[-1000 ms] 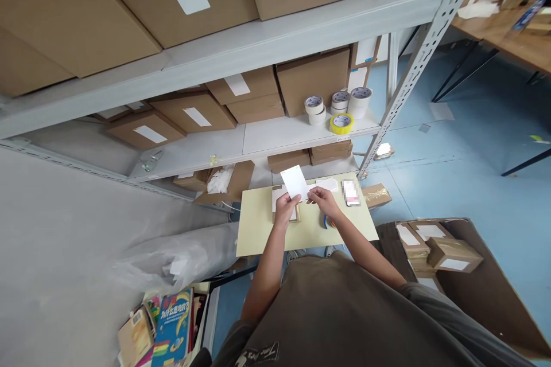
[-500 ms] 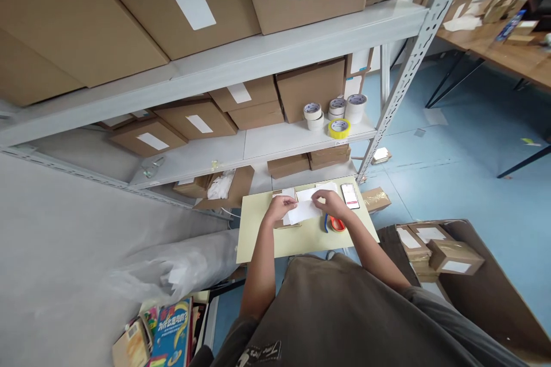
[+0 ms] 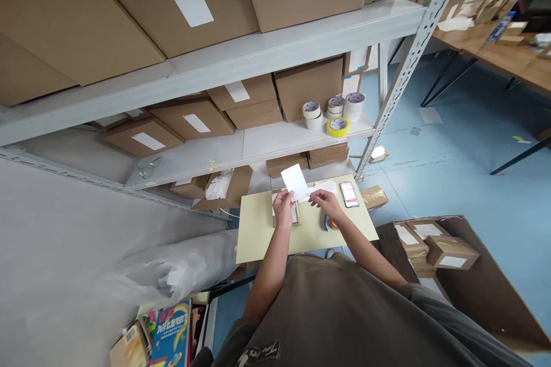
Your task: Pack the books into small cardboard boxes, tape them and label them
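Observation:
A blank white paper slip (image 3: pixel 294 180) is held raised and tilted over the pale yellow table (image 3: pixel 253 235). My left hand (image 3: pixel 284 207) pinches its lower edge. The fingers of my right hand (image 3: pixel 327 203) are pinched together at the slip's lower right corner, apparently on its edge. Beneath my left hand lies a small cardboard box (image 3: pixel 298 221) with white paper on top, partly hidden by the hand. Below my right forearm, a blue and red tape dispenser (image 3: pixel 326 223) shows in part. To the right rests a phone (image 3: pixel 348 195) with a lit, blurred screen.
More white paper (image 3: pixel 326 186) lies at the table's back edge. Tape rolls (image 3: pixel 338 127) and cartons stand on the grey shelf (image 3: pixel 267 140) ahead. A large open carton (image 3: pixel 491 292) with small boxes sits at right, a wrapped plastic roll (image 3: pixel 198 264) at left.
The white slip has been lifted and turned upward from lying flat between my hands. My left hand has moved right, closer to my right hand, uncovering more of the cardboard box.

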`<act>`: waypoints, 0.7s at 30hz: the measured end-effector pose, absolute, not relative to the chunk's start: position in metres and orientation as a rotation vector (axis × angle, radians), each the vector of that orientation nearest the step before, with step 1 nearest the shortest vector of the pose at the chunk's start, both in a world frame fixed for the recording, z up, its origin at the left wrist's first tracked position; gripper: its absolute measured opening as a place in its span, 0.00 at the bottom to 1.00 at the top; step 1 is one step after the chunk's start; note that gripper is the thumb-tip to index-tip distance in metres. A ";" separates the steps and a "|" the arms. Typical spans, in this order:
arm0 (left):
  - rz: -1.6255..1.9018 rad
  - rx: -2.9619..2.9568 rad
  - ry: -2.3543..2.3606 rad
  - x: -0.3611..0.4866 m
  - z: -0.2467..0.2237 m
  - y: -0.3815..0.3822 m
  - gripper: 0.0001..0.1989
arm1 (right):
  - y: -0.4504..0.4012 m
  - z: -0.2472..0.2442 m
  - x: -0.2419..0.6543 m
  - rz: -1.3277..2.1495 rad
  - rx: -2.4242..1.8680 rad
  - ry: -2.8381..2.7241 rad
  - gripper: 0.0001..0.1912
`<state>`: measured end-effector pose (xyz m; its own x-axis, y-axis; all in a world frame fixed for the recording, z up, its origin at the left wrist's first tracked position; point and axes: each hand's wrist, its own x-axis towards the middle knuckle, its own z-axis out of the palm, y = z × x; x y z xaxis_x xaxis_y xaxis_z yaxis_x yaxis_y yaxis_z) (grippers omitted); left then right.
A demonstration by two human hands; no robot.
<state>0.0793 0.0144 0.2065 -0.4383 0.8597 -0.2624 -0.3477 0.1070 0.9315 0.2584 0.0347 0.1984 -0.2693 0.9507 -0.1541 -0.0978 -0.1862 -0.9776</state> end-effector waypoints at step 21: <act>1.584 0.524 1.388 0.085 0.211 0.012 0.25 | 0.036 0.206 0.255 1.609 -1.020 -1.200 0.17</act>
<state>0.0852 0.0121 0.2106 -0.4732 0.8440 -0.2526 -0.3614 0.0755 0.9294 0.2552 0.0360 0.2065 -0.2949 0.9488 -0.1135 -0.1618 -0.1666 -0.9727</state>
